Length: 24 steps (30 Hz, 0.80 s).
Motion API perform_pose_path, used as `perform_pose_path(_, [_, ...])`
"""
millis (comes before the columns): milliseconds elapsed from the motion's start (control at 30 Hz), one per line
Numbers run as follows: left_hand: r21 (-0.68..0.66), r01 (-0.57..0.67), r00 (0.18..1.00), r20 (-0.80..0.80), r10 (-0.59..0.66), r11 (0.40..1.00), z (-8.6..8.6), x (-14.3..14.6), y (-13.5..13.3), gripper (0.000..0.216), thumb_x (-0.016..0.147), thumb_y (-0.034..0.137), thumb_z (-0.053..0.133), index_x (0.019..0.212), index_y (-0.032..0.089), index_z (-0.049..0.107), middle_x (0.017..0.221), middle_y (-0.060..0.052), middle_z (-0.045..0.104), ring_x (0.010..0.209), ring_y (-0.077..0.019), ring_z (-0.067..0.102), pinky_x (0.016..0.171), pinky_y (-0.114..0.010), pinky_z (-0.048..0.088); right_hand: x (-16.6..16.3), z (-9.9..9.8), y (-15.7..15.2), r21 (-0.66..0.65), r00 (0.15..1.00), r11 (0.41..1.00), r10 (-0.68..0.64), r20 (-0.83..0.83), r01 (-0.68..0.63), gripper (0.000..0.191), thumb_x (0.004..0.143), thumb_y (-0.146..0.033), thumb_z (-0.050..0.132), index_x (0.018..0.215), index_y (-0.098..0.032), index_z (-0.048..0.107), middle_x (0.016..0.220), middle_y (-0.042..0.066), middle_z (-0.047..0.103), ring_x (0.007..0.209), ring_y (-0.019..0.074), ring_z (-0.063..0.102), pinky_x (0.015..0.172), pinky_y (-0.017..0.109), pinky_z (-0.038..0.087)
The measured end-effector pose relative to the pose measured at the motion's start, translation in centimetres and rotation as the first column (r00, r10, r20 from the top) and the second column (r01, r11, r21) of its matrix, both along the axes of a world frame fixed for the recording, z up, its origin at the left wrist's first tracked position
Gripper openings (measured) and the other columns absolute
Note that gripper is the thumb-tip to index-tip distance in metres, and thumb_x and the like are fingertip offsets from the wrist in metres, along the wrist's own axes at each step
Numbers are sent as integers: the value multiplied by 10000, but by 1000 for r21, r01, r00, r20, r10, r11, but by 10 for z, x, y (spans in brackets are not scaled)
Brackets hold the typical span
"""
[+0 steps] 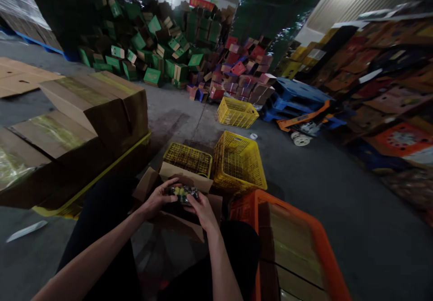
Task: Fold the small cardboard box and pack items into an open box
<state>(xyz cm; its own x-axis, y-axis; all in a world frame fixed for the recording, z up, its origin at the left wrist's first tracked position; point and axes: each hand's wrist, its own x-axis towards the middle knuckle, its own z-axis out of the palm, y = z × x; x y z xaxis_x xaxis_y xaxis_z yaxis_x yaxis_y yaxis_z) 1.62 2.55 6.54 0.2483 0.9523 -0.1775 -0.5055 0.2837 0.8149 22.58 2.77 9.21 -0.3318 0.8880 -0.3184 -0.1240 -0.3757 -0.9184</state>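
Observation:
Between my two hands is a small shiny clear-wrapped pack point(183, 193), dark with yellow patches; its exact contents are too small to make out. My left hand point(158, 198) grips its left end, thumb on top. My right hand point(202, 208) closes on its right end with the thumb pressed on the wrapping. Below the pack stands an open cardboard box point(186, 174), its flaps folded outward, in front of my knees. The inside of the box is dark and mostly hidden by my hands.
Yellow crates point(238, 156) stand just beyond the box. To my right, an orange crate point(301, 219) holds taped cartons. More taped cartons point(101, 102) are stacked at left. Farther off are heaped green boxes point(152, 76), a pallet jack point(304, 122) and blue pallets point(297, 91).

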Motion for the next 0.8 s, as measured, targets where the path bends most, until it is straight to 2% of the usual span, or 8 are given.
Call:
perform_pose_path(167, [60, 20, 1000, -12, -19, 998, -3, 1, 1, 795, 632, 183, 888, 1364, 265, 590, 1472, -104, 535, 1380, -338, 449, 1144, -457, 335, 2, -1, 3, 108, 999, 994, -27, 36, 23, 437, 778, -473, 767, 1146, -249, 699, 1171, 43, 725, 1120, 288, 659, 942, 444, 555])
perform_pose_path(300, [15, 15, 1000, -2, -15, 1000, -1, 3, -1, 844, 632, 181, 894, 1400, 244, 551, 1512, -110, 485, 1428, -340, 384, 1185, -471, 277, 3, -3, 6, 183, 990, 981, -87, 112, 65, 417, 754, -457, 782, 1102, -234, 728, 1111, 55, 747, 1065, 292, 677, 946, 448, 542])
perform_pose_path(433, [-133, 21, 998, 64, -13, 991, 5, 6, -4, 888, 694, 288, 879, 1471, 248, 452, 1469, -144, 526, 1376, -342, 463, 1148, -490, 348, 3, 0, 8, 280, 972, 958, -127, 200, 68, 400, 752, -403, 773, 1120, -252, 731, 1107, 48, 751, 1084, 288, 666, 1002, 447, 492])
perform_pose_path(533, [-241, 30, 996, 87, -9, 970, 6, 5, -4, 796, 768, 408, 818, 1458, 237, 460, 1452, -162, 535, 1312, -343, 534, 1086, -510, 427, 3, 4, 8, 303, 970, 952, -117, 215, 48, 387, 759, -363, 754, 1133, -265, 730, 1150, 44, 739, 1088, 282, 663, 1004, 440, 483])
perform_pose_path(600, [-254, 16, 997, 75, 4, 967, 4, 4, -3, 735, 775, 408, 812, 1417, 221, 507, 1443, -167, 539, 1296, -339, 550, 1064, -510, 452, 2, 5, 8, 319, 974, 947, -99, 206, 29, 377, 761, -325, 744, 1134, -275, 728, 1206, 41, 719, 1132, 280, 646, 1028, 439, 465])
perform_pose_path(700, [-235, -18, 996, 84, 38, 972, -1, 2, -1, 759, 736, 333, 853, 1408, 227, 517, 1407, -162, 573, 1264, -327, 579, 1048, -502, 470, 2, 6, 8, 348, 979, 937, -75, 190, 4, 360, 761, -272, 725, 1120, -284, 728, 1311, 30, 665, 1248, 278, 581, 1101, 441, 403])
perform_pose_path(800, [-197, -20, 993, 113, 43, 980, -4, 0, 1, 822, 706, 282, 874, 1433, 242, 493, 1382, -151, 597, 1251, -319, 590, 1057, -473, 464, 3, 6, 7, 356, 982, 935, -70, 174, 3, 500, 758, -249, 725, 1250, -312, 658, 1414, 9, 589, 1341, 261, 502, 1159, 440, 339])
